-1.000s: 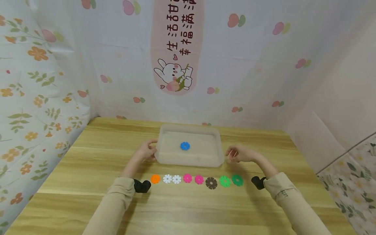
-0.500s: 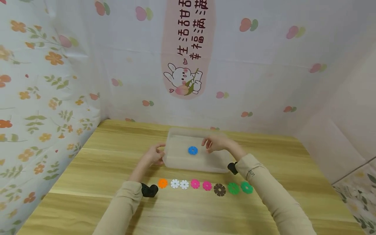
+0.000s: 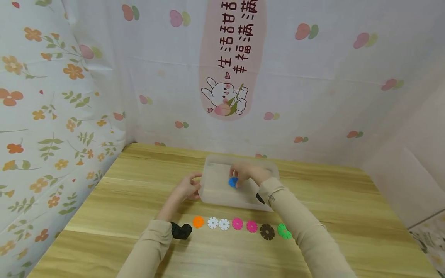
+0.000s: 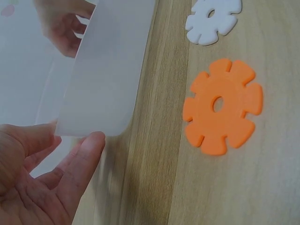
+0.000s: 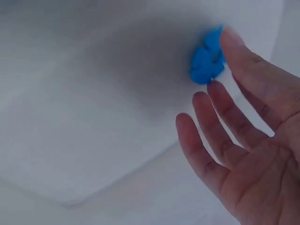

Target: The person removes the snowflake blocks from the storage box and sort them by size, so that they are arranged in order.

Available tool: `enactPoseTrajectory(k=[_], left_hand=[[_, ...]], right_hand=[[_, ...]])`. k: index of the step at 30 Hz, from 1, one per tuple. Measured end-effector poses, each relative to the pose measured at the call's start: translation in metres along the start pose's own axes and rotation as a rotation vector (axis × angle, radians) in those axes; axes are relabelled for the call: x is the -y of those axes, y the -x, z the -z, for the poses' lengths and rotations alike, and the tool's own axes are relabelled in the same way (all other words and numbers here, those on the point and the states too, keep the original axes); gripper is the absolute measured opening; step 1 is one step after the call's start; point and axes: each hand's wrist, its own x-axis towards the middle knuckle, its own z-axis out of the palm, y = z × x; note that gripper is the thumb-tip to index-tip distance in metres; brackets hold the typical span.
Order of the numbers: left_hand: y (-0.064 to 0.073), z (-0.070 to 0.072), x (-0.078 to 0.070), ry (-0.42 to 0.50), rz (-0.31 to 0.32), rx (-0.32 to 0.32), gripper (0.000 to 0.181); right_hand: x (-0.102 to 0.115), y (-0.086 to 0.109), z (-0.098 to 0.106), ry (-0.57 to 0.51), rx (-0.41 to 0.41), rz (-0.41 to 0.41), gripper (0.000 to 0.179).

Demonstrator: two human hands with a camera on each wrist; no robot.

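Note:
A translucent white plastic box [image 3: 217, 195] stands at the middle of the table. My left hand [image 3: 187, 188] holds its left side, thumb at the rim [image 4: 70, 131] and fingers bent by the outer corner. Inside lies a blue notched plastic disc [image 3: 232, 183]. My right hand [image 3: 245, 172] reaches down into the box over this disc. In the right wrist view the thumb [image 5: 234, 51] overlaps the disc's edge, and the other fingertips [image 5: 215, 86] are right beside it, spread and only slightly bent. Part of the disc is hidden behind the thumb.
In front of the box runs a row of notched discs: orange [image 3: 198, 222], two white [image 3: 213, 222], two pink [image 3: 237, 223], brown [image 3: 267, 231] and green [image 3: 284, 231]. My right sleeve [image 3: 300, 224] crosses the row's right end. A patterned cloth [image 3: 167, 88] hangs behind the table.
My right hand has moved left from beside the box, over its right wall and down to the blue disc. My left hand stays at the box's left side. The head view has shifted slightly.

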Motion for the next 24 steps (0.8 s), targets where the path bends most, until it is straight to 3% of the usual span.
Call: enactPoseTrajectory(k=[4, 6, 7, 8, 11, 14, 15, 18, 24], left_hand=[[0.0, -0.003, -0.002, -0.008, -0.007, 0.015, 0.044], [-0.001, -0.003, -0.003, -0.011, -0.005, 0.013, 0.044], [-0.002, -0.003, -0.003, -0.011, -0.006, 0.015, 0.044], [-0.003, -0.002, -0.003, -0.01, -0.006, 0.013, 0.044], [-0.005, 0.0, -0.003, -0.009, -0.006, 0.01, 0.044], [-0.007, 0.003, -0.003, -0.005, -0.003, 0.02, 0.044], [-0.007, 0.004, -0.002, -0.002, -0.003, 0.025, 0.044], [-0.009, 0.01, -0.001, 0.005, 0.004, 0.026, 0.045], [-0.012, 0.023, -0.003, -0.007, 0.007, 0.018, 0.046]], right_hand=[[0.001, -0.002, -0.009, -0.026, 0.004, -0.072, 0.036], [-0.002, -0.008, -0.011, -0.003, 0.02, -0.067, 0.034], [-0.005, -0.011, -0.011, 0.013, 0.026, -0.052, 0.032], [-0.018, -0.022, -0.016, -0.003, 0.018, 0.014, 0.03], [-0.028, -0.021, -0.011, -0.028, 0.009, 0.078, 0.023], [-0.032, -0.003, -0.003, -0.123, -0.014, 0.122, 0.016], [-0.023, 0.014, 0.005, -0.14, -0.014, 0.079, 0.017], [-0.025, 0.034, 0.014, -0.225, -0.035, 0.128, 0.02], [-0.052, 0.066, 0.025, -0.413, -0.074, 0.12, 0.031]])
